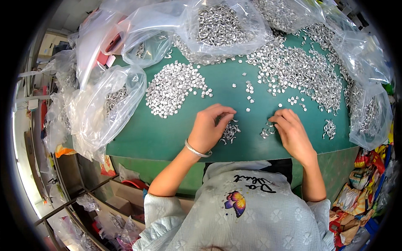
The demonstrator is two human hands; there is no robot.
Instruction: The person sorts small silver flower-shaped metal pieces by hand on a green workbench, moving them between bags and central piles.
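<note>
My left hand [208, 129], with a silver bangle [198, 151] on its wrist, is over the green tabletop. Its thumb and forefinger are pinched together; whatever lies between the tips is too small to make out. Under and beside it is a little heap of curved silver metal pieces [230, 131]. My right hand [293, 133] has its fingers bent and drawn together above a smaller cluster of similar pieces [267, 132]. Its fingertips partly hide what they touch. Beyond my left hand spreads a pile of small flower-shaped silver pieces [171, 88].
A wide mass of silver pieces [303, 75] covers the far right of the green table [167, 138]. Clear plastic bags of parts [222, 27] line the far edge, with more bags [109, 104] at left. Another small heap [329, 129] lies right of my right hand.
</note>
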